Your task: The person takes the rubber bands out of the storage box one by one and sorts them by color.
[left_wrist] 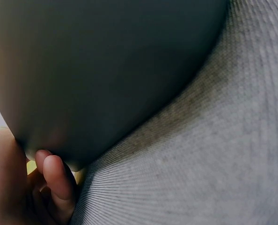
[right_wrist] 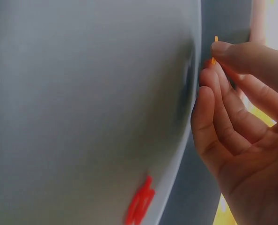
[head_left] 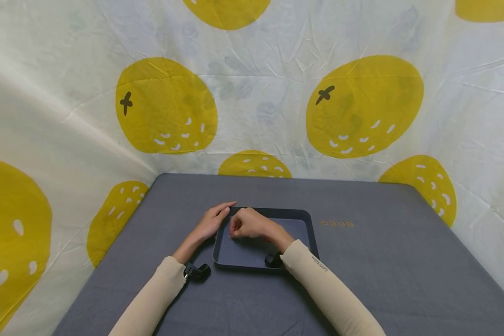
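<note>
Over the left part of a dark shallow tray [head_left: 260, 268], my right hand [head_left: 248, 223] pinches a small orange rubber band [right_wrist: 215, 39] between thumb and fingers. Only thin ends of the band show past the thumb. Inside the tray lies a red rubber band [right_wrist: 140, 201], seen in the right wrist view beside the wall; in the head view the right hand and forearm mostly cover it. My left hand [head_left: 212, 221] holds the tray's far left corner. Its fingertips [left_wrist: 57, 176] bend against the tray's outer wall in the left wrist view.
Several orange rubber bands [head_left: 337, 224] lie in a row on the grey tablecloth [head_left: 403, 261], right of the tray. A black wrist camera [head_left: 197, 272] sits on the left wrist near the tray's front left corner. A curtain [head_left: 260, 116] with yellow fruit prints hangs behind the table.
</note>
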Demonstrator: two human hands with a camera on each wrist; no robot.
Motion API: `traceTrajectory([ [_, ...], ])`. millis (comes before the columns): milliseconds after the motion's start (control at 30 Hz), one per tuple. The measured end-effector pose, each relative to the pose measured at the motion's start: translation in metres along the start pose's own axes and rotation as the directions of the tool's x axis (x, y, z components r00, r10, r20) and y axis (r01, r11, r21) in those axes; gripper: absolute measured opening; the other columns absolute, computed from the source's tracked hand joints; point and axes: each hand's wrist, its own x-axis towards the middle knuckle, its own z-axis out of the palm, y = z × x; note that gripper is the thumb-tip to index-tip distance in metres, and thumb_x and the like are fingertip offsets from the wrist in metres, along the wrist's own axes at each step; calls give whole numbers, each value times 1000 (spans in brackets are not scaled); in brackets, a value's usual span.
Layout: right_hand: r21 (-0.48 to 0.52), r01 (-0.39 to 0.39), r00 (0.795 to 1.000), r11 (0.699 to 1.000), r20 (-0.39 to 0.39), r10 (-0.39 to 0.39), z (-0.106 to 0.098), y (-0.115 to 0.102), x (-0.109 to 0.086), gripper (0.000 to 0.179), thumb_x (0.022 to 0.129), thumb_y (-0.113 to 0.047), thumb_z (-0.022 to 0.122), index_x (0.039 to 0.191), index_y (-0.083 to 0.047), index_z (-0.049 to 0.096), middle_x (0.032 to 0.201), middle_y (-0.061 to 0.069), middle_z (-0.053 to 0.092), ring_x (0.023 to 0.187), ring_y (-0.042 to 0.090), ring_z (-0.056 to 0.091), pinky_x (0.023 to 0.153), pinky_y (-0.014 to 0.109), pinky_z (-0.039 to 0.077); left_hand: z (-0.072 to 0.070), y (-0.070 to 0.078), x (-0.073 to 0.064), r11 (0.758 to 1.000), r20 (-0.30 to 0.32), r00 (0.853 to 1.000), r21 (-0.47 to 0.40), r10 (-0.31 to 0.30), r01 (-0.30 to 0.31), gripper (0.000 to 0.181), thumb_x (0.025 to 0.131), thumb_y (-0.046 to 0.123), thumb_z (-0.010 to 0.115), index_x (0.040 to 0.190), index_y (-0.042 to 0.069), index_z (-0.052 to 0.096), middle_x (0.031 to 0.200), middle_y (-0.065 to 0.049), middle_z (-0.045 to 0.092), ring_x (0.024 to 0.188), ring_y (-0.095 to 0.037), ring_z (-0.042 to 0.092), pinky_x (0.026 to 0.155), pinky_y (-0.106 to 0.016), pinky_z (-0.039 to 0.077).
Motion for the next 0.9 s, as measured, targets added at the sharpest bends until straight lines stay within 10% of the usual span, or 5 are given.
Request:
traceTrajectory([
  [167,18,-16,1000,1000,-20,17,-8,1,-6,9,92,-12,77,85,-19,80,82,-8,75,70,4,65,67,22,55,0,1,-1,1000,-2,1000,20,-7,8,42,113,34,43,151,23,56,154,-10,55,100,-28,68,93,-47,53],
  [300,32,-25,999,999,-39,26,-15,3,-12,8,92,-12,78,87,-17,80,83,-7,76,73,4,66,69,23,56,-1,3,-1,1000,5,1000,19,-18,18,42,113,35,42,152,22,56,153,-12,55,53,-17,47,67,-37,51],
  [900,47,-17,995,999,-99,22,-43,19,-44,10,95,-8,71,93,-9,81,88,-4,78,74,5,67,69,23,57,0,2,-1,998,37,998,-28,-48,49,42,114,33,39,153,25,53,149,-15,58,37,-15,41,42,-39,48],
])
